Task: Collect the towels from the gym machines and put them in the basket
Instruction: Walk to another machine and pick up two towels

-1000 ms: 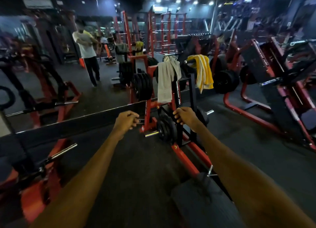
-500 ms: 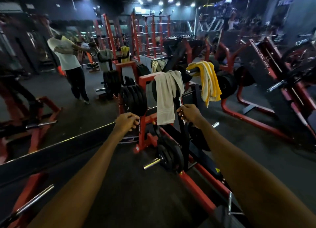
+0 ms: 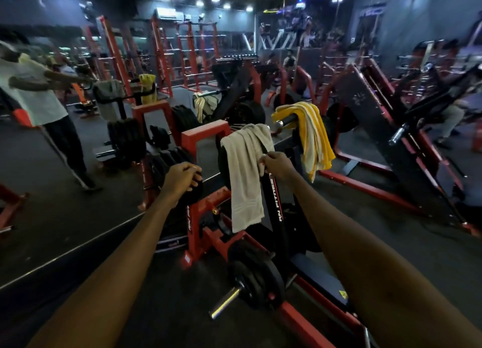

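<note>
A light grey towel (image 3: 243, 180) hangs over the top of a red and black plate-loaded machine (image 3: 200, 139) straight ahead. My right hand (image 3: 277, 165) is closed at the towel's right edge, fingers pinching the cloth beside the black upright. My left hand (image 3: 182, 177) is a closed fist to the left of the towel, in front of a black weight plate, with nothing visibly in it. A yellow and white striped towel (image 3: 314, 136) is draped over a bar end behind and to the right. No basket is in view.
A wall mirror (image 3: 78, 165) on the left reflects a person in a white shirt (image 3: 34, 97) and the machines. A loaded plate peg (image 3: 250, 282) sticks out low in front. A red leg press (image 3: 391, 139) stands at the right. Dark rubber floor lies between.
The view has closed in on the machine. My right hand rose from the black upright to the grey towel's edge and closed on it. My left fist stayed level beside it.
</note>
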### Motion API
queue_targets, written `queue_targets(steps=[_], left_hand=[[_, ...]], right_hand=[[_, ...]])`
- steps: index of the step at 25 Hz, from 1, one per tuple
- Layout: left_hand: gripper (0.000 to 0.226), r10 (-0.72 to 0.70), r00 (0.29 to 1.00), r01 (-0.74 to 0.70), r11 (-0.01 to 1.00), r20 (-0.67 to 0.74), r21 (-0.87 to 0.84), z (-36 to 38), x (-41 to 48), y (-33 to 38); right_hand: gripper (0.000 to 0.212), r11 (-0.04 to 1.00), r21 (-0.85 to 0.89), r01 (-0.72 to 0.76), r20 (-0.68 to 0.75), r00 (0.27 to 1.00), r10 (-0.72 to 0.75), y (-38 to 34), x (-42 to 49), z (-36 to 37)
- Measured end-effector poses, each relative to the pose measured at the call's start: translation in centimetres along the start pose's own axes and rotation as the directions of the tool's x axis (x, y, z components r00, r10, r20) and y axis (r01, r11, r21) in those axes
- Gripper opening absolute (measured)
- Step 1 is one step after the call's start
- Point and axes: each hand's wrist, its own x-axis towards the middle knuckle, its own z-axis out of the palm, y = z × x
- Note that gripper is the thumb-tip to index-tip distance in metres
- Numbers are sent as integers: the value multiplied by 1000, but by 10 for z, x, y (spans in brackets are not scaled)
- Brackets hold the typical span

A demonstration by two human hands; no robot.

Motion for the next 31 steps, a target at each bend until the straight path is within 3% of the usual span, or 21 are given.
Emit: queue_targets(steps=[3, 7, 10, 12, 15, 18, 21, 24, 26, 28, 31], left_hand=[[21, 25, 999, -24, 1000, 47, -14, 0, 68, 1], [22, 60, 994, -56, 998, 91, -41, -1, 160, 6], [22, 78, 990, -72, 996, 121, -58, 10, 202, 5], [22, 96, 986, -88, 994, 134, -63, 21, 221, 5], [20, 120, 982, -111, 992, 149, -65, 38, 246, 7], [16, 122, 982, -118, 992, 142, -37, 54, 272, 16], [11, 123, 982, -121, 992, 145, -25, 77, 299, 37], [10, 179, 969, -177, 984, 170, -25, 111, 313, 66], [11, 214, 956, -208, 977, 200, -49, 132, 318, 83], [12, 262, 936, -253, 965, 234, -68, 151, 324, 97], [15, 306, 907, -292, 952, 289, -91, 189, 330, 120]], right_hand=[[38, 998, -50, -36, -75, 997, 32, -9, 50, 13], [93, 990, 24, -136, -155, 978, 139, -29, 111, 24], [107, 981, 18, -191, -127, 973, 192, -46, 128, 33], [96, 990, -46, -135, -82, 988, 131, -45, 141, 42], [87, 986, -160, -44, -125, 992, 24, -36, 159, 57], [52, 974, -225, -14, -2, 1000, 14, -43, 179, 53], [40, 932, -361, -30, 42, 998, 48, -63, 187, 46], [35, 867, -492, 82, 54, 996, -64, -69, 189, 36], [45, 938, -346, 16, 13, 1000, -12, -62, 185, 18], [45, 993, -64, -103, -67, 993, 98, -43, 181, -8], [45, 941, 258, -218, -107, 962, 252, -8, 176, -50]])
